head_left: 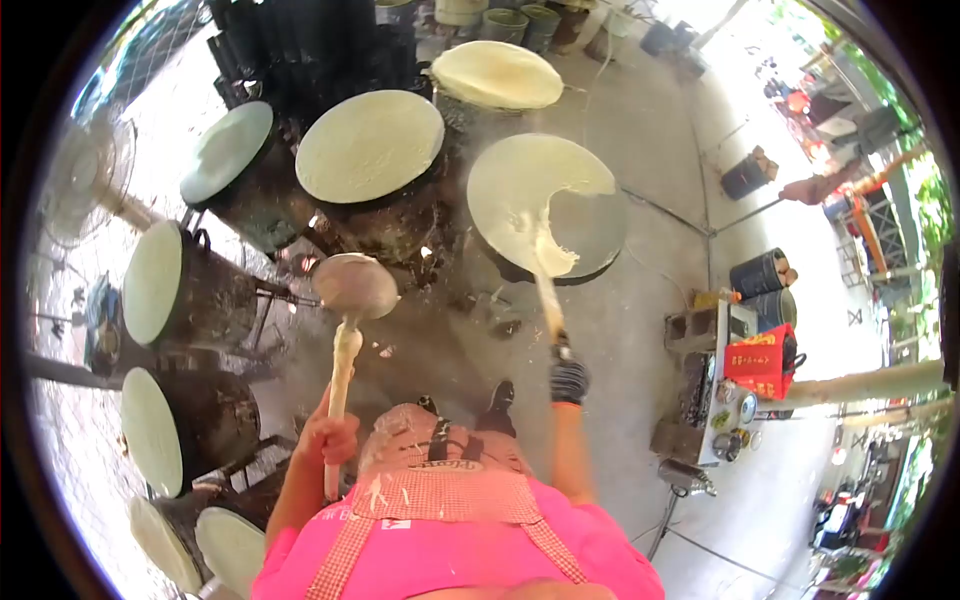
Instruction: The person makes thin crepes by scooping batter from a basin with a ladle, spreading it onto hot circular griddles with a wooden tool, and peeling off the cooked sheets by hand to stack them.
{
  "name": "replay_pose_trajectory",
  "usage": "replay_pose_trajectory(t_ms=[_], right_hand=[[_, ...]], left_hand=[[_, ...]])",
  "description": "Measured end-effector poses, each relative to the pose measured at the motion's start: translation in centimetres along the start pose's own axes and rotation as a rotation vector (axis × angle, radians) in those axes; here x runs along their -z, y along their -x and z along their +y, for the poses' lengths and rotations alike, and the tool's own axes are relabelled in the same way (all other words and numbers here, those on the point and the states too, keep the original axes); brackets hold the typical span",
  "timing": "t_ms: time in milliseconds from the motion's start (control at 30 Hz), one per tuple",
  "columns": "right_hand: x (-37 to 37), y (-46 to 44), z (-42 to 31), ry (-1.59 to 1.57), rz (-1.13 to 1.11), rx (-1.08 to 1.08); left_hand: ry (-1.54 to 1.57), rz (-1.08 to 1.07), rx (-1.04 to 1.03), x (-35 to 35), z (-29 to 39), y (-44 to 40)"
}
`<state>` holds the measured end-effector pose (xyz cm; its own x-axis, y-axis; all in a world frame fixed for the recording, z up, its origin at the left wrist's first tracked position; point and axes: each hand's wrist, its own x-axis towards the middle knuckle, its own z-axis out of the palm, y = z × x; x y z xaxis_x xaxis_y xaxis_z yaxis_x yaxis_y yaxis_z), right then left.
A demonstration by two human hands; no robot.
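Observation:
My left hand, bare, is wrapped round the long handle of a ladle. The ladle's round bowl is at the top, smeared with pale batter. My right hand, in a dark striped glove, grips a wooden-handled spreader. Its far end lies in batter on a round griddle; the end's exact shape is blurred and covered. Pale batter coats the griddle's left and upper part in a crescent, while dark metal shows at the right.
More batter-covered round griddles stand on drum stoves: one at the centre, one behind, and several along the left, such as this one. At right is a low table with a red bag, jars and wood-filled buckets. Cords cross the floor.

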<state>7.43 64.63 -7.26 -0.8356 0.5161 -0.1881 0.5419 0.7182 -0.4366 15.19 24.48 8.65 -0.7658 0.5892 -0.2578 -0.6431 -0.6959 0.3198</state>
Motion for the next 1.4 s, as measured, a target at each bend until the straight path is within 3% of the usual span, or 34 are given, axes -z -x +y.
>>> replay_pose_trajectory(t_ms=[100, 200, 267, 333, 400, 467, 500, 633, 700, 767, 800, 867, 1000, 1067, 1167, 1267, 1300, 1367, 1400], right_hand=[[-0.4, -0.7, 2.7, -0.347, 0.177, 0.038], [-4.5, -2.0, -1.2, -0.191, 0.212, 0.071], [-3.6, -1.5, -3.6, -0.017, 0.146, 0.123], [-2.4, -3.6, 0.0, 0.083, 0.03, 0.109], [5.3, -4.1, -0.5, -0.016, -0.147, -0.152], [3.0, -8.3, 2.5, -0.353, 0.112, -0.028], [2.9, -9.3, 2.5, -0.318, 0.192, -0.039], [0.6, -5.9, -0.4, 0.088, 0.106, 0.3], [-2.3, -6.8, 2.8, -0.014, 0.139, 0.413], [0.2, -11.8, 6.8, -0.176, 0.115, 0.21], [1.4, -13.7, 8.1, -0.139, 0.002, -0.043], [8.4, -14.2, 1.6, -0.197, 0.056, -0.004], [5.7, -6.8, 2.8, 0.096, -0.141, 0.209], [6.2, -9.6, 3.0, 0.062, -0.158, 0.179], [8.8, -17.1, 5.0, -0.26, -0.155, -0.106], [9.9, -26.9, 0.2, -0.261, 0.215, -0.117], [9.8, -30.7, -0.8, -0.218, 0.207, -0.063], [10.4, -30.6, 0.4, -0.512, 0.052, -0.09], [11.5, -31.1, 0.0, -0.659, -0.007, -0.084]], left_hand=[[0.049, -0.093, -0.016, 0.1, 0.0, 0.4], [0.153, -0.042, -0.008, 0.9, -1.6, 0.3], [0.2, -0.012, -0.026, 1.4, -2.6, 0.1], [0.19, -0.061, -0.068, 1.9, -4.0, 0.5], [0.148, -0.056, -0.072, 1.1, -4.8, 0.8], [0.169, -0.077, -0.042, 0.8, -5.2, 0.2], [0.22, -0.078, -0.009, 1.0, -5.8, -0.2], [0.392, -0.095, 0.1, 2.3, -6.5, -3.4], [0.309, -0.006, 0.118, 1.0, -6.6, -4.1], [0.289, -0.008, 0.162, 0.9, -5.4, -6.7], [0.288, 0.011, 0.194, 1.3, -5.2, -7.4], [0.312, 0.061, 0.271, 2.3, -6.0, -8.1], [0.366, 0.173, 0.349, 1.7, -7.7, -10.4], [0.325, 0.183, 0.336, 1.6, -8.0, -11.6], [0.26, 0.231, 0.302, -0.1, -8.5, -13.2], [0.389, 0.375, 0.349, -1.0, -8.8, -15.2], [0.233, 0.413, 0.366, -2.1, -8.5, -15.3], [-0.145, 0.335, 0.309, -4.6, -7.8, -13.6], [-0.25, 0.323, 0.18, -4.6, -8.0, -12.2]])
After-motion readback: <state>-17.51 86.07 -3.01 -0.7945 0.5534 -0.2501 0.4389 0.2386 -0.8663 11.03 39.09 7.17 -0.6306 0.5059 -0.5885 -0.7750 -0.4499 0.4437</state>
